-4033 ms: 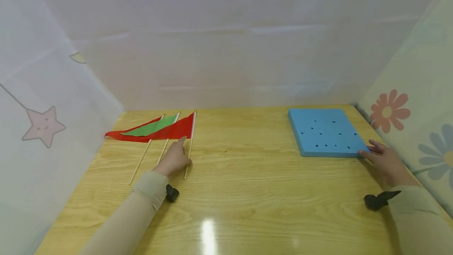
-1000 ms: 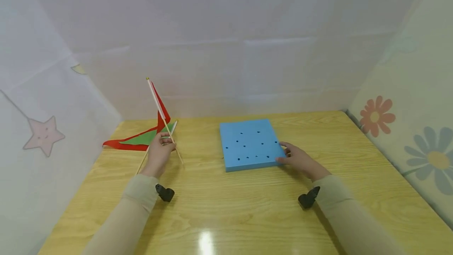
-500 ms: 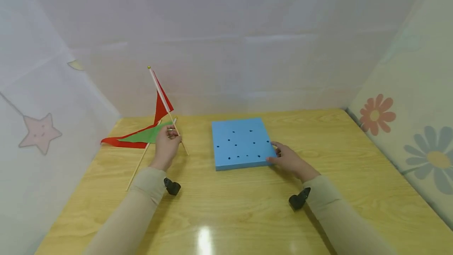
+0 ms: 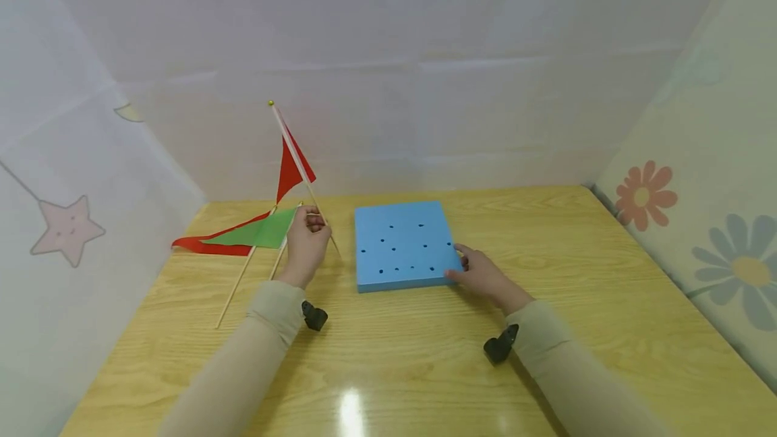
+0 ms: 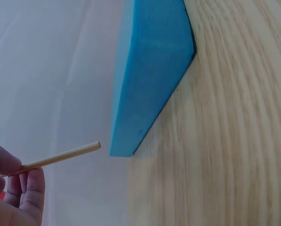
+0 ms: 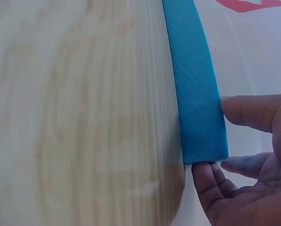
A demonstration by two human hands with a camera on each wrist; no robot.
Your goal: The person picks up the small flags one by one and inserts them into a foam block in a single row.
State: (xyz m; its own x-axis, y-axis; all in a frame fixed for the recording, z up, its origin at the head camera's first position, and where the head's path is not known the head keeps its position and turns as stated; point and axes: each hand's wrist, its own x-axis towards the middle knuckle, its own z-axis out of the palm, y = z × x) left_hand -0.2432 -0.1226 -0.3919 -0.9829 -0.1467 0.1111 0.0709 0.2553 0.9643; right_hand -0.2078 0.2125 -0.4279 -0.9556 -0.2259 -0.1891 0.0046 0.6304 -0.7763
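Observation:
My left hand [image 4: 305,241] pinches the wooden stick of a red pennant flag [image 4: 289,170] between thumb and fingers. The flag leans up and to the left, its cloth above the hand. In the left wrist view the bare end of the stick [image 5: 70,154] points toward the near left corner of a blue foam block [image 5: 152,66], a short way apart from it. Small dark holes dot the top of this block [image 4: 403,213] in the head view. My right hand [image 4: 485,280] grips its near right corner, thumb on the top edge and fingers against the side.
On the left of the wooden table [image 4: 388,349] lie a green pennant flag [image 4: 267,226] and another red one [image 4: 193,244], partly overlapping. A pale cloth wall [image 4: 485,120] stands behind, with printed side walls left and right.
The blue foam block has slid from the right side to the middle with my right hand. My left hand has taken up the front red flag, tilted it upright and carried it rightward.

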